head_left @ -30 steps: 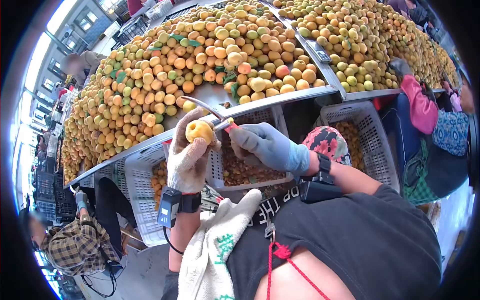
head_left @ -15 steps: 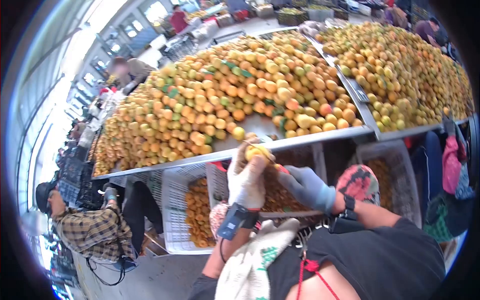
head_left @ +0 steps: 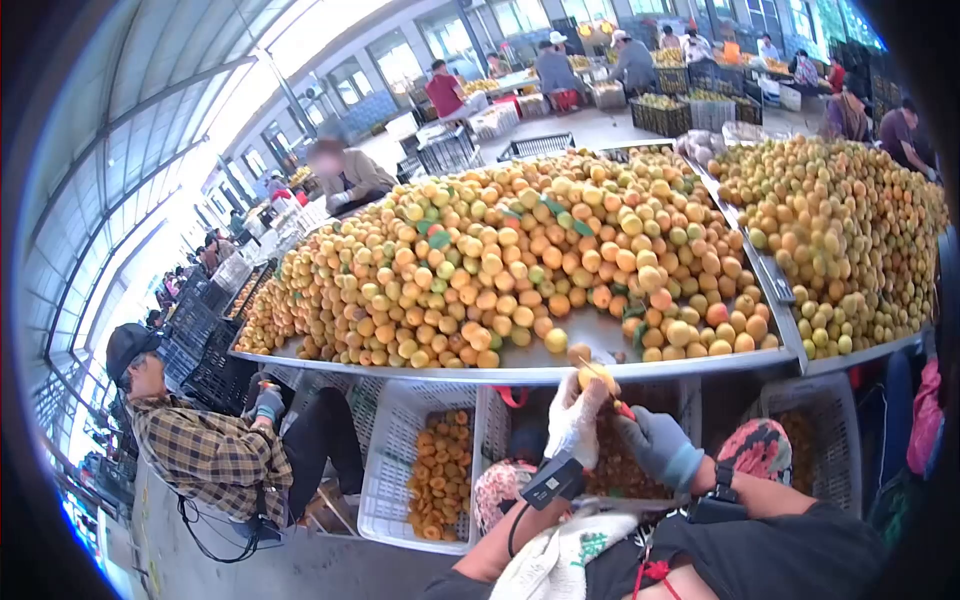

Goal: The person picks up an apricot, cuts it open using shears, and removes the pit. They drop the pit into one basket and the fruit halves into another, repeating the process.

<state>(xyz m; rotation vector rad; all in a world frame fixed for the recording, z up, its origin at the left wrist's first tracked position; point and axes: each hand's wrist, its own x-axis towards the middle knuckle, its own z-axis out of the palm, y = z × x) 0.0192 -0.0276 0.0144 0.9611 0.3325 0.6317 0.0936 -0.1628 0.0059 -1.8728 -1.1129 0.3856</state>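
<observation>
My left hand [head_left: 577, 420], in a whitish glove, holds a yellow-orange fruit [head_left: 597, 378] at the near edge of the metal table. Close on its right, my right hand [head_left: 655, 445], in a grey-blue glove, is closed around a small tool with a red part [head_left: 625, 411] that points at the fruit. The tool's far end is too small to make out. A large heap of yellow and orange fruit [head_left: 480, 270] with some green leaves lies beyond my hands. Below them, a crate partly hidden by my arms contains cut fruit [head_left: 615, 470].
A white crate [head_left: 378, 465] of halved fruit stands left of my legs. A person in a checked shirt [head_left: 205, 450] sits farther left. Another crate [head_left: 840, 440] is at the right. The table's metal rim [head_left: 480, 374] runs across in front. More people and crates are in the background.
The view has tilted up and shifted, so my hands and the table appear lower and farther right. Both hands remain close together, with the fruit in the left and the tool in the right.
</observation>
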